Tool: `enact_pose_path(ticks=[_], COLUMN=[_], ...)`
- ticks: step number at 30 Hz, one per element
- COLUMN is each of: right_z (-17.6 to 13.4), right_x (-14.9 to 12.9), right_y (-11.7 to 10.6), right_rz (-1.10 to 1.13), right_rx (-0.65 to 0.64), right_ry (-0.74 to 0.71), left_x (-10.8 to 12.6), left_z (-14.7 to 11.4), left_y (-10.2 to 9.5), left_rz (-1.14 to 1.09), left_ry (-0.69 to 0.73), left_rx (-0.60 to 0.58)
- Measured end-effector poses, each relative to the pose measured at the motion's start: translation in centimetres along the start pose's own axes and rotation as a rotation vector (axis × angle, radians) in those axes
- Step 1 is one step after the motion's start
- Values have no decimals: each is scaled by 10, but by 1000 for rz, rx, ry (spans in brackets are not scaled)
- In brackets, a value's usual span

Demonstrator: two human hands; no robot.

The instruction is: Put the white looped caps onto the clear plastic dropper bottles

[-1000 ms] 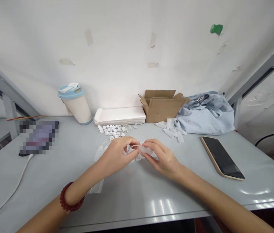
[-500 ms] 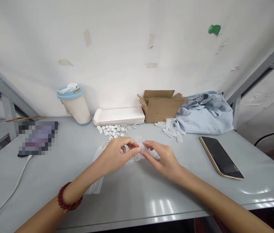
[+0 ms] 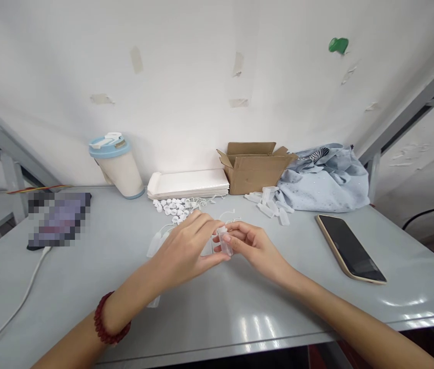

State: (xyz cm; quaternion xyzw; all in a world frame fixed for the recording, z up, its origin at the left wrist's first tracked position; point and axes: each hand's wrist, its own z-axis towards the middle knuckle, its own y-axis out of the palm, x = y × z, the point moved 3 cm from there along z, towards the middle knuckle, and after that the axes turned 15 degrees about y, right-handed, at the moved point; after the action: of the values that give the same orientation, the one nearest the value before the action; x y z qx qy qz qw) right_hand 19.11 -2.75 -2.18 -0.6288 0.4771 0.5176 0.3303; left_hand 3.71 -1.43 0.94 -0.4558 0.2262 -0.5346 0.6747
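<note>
A small translucent plastic bottle (image 3: pixel 225 243) stands nearly upright between my hands, above the table. My right hand (image 3: pixel 253 247) pinches its side, thumb in front and fingers behind. The fingers of my left hand (image 3: pixel 191 243) reach the bottle's top while the thumb touches its lower end. More translucent bottles (image 3: pixel 155 246) lie beside and beneath my left hand, partly covered by it. Thin white strings (image 3: pixel 229 215) curl on the table just behind the held bottle. Small white caps (image 3: pixel 174 206) are heaped farther back.
Loose translucent bottles (image 3: pixel 272 206) lie before an open cardboard box (image 3: pixel 259 175). White padded envelopes (image 3: pixel 189 184) are stacked along the wall. A cup (image 3: pixel 120 169), a light-blue cloth bag (image 3: pixel 324 184), a phone (image 3: pixel 351 249) and a blurred dark device (image 3: pixel 61 220) with a cable surround the work area.
My left hand has turned over the bottle, its fingers now at the top and thumb below. The bottle, mostly covered before, now shows upright in my right hand's pinch.
</note>
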Motion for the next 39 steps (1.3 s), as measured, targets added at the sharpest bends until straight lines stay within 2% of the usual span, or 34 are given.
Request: enact_pose_path(ticks=[5, 13, 15, 19, 22, 28, 33, 39], right_z=[1, 0, 0, -6, -12, -17, -15, -16], right_x=[2, 10, 15, 26, 31, 31, 32, 34], right_y=[2, 9, 15, 29, 37, 44, 43, 43], right_rz=[25, -65, -127, -283, -418, -625, -647, -644], right_rx=[14, 45, -15, -245, -333, -382, -403, -400], right_ry=[13, -19, 34, 165, 177, 36, 32, 26], left_x=[3, 14, 18, 25, 27, 21, 7, 1], left_z=[0, -4, -15, -48, -72, -96, -104, -103], left_y=[1, -5, -6, -8, -11, -19, -21, -25], left_rz=[126, 128, 75, -67, -99, -103, -99, -107], left_ry=[83, -8, -54, -142, -224, -297, -346, -379], left_rx=[-62, -88, -116, -212, -301, -404, -403, -450])
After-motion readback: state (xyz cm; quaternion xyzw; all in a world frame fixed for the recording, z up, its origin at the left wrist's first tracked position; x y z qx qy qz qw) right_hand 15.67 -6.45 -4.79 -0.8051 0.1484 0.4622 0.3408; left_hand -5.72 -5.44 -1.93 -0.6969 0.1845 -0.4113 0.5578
